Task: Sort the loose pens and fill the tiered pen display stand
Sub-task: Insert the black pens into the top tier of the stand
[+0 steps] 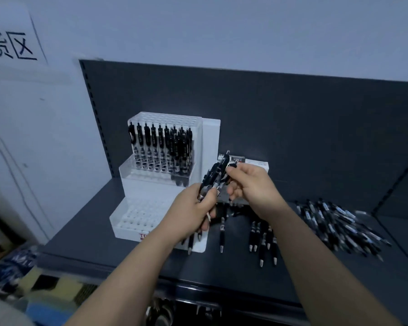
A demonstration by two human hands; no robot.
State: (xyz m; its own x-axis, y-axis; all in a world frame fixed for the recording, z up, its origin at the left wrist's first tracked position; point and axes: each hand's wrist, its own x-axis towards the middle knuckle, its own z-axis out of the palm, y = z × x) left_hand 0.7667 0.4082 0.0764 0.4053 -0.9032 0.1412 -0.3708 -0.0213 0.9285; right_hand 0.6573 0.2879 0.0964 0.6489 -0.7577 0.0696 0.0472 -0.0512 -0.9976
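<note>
A white tiered pen display stand [151,215] sits on the dark shelf, left of centre. Its upper tier holds a row of several upright black pens [160,147]; the lower tiers show bare holes. My left hand [193,210] grips a bundle of black pens [213,177], held upright in front of the stand's right side. My right hand [250,184] pinches one pen at the top of that bundle. Several loose black pens [262,236] lie on the shelf below my hands. A bigger heap of pens [339,222] lies to the right.
The dark shelf [85,241] has a dark back panel [292,128] behind it. Small white boxes [257,164] stand behind my right hand. A white wall with a paper sign [12,41] is at the left. Clutter lies on the floor at lower left.
</note>
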